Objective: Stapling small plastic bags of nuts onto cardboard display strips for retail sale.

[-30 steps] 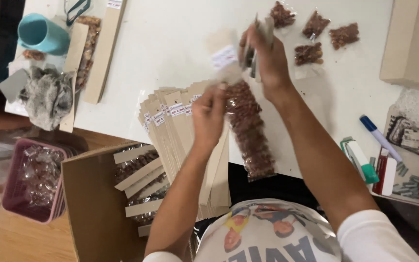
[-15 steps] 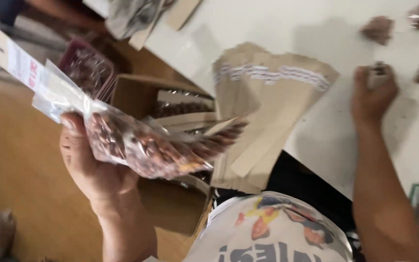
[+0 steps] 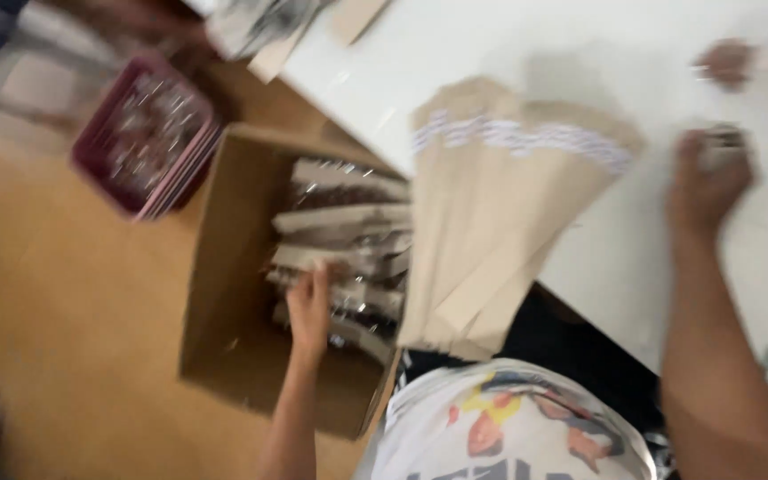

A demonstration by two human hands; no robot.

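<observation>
Left hand (image 3: 309, 307) sits low in the cardboard box (image 3: 224, 293) at centre left, fingers laid on stacked packets (image 3: 348, 240); I cannot tell its grip. Right hand (image 3: 708, 182), upper right on the counter (image 3: 491, 53), closes around something small and blurred

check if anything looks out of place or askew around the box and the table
The fanned stack of tan paper sleeves juts past the white table's edge, over the cardboard box. The packets in the box lie jumbled and crooked under the left hand. No spill shows; the frame is blurred.
</observation>
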